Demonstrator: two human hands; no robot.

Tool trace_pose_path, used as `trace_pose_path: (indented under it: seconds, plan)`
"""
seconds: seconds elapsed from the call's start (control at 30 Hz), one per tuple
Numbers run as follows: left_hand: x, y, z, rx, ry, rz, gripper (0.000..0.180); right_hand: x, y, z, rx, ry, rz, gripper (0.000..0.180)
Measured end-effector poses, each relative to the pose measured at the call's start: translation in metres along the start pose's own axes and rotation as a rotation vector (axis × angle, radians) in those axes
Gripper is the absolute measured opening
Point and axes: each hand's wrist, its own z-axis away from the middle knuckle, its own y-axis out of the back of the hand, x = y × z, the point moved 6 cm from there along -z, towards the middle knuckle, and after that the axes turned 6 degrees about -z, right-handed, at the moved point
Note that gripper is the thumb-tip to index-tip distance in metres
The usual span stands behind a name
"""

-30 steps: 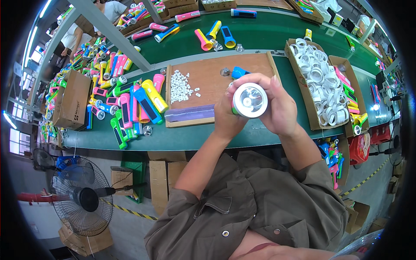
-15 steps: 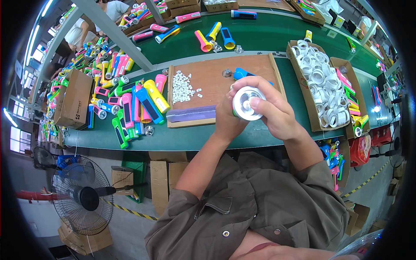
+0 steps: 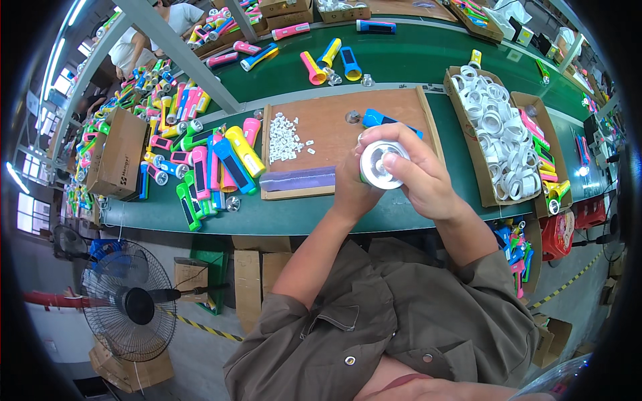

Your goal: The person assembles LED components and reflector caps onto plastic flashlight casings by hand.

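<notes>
A flashlight (image 3: 376,175) is held over the front of a wooden tray (image 3: 334,105), its round reflector end with a white ring turned up towards me. My left hand (image 3: 351,186) wraps round its body, which is mostly hidden. The fingers of my right hand (image 3: 428,182) curl round the white ring, and the thumb presses on the reflector. Just behind my hands lies a blue flashlight (image 3: 382,119) on the tray, beside a small clear reflector piece (image 3: 352,116). Small white parts (image 3: 283,139) are heaped on the tray's left side.
Colourful flashlights (image 3: 231,160) are piled left of the tray, near a cardboard box (image 3: 119,157). A carton of white rings (image 3: 491,127) stands at the right. Several flashlights lie on the green belt (image 3: 408,57) behind. A fan (image 3: 130,294) stands at lower left.
The view has shifted slightly. Both hands keep their grip on the flashlight, and the right thumb has moved very little on the reflector.
</notes>
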Motion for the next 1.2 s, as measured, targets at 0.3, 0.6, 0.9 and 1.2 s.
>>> trace_pose_path:
  seconds: [0.3,0.6,0.9,1.2]
  plan:
    - [-0.001,-0.002,0.0,0.021,0.015,0.021,0.048,0.001,0.001,0.0,0.04,-0.012,0.024,0.029]
    - [-0.004,-0.002,0.002,-0.025,0.016,-0.026,0.05,0.004,0.003,0.002,0.073,0.012,-0.037,0.028]
    - [0.007,-0.004,0.006,-0.253,0.033,0.127,0.049,-0.049,-0.001,-0.019,-0.281,0.321,0.58,0.045]
    - [0.044,-0.003,0.053,-0.848,0.09,0.489,0.044,-0.039,-0.023,0.007,-0.674,0.297,0.175,0.008]
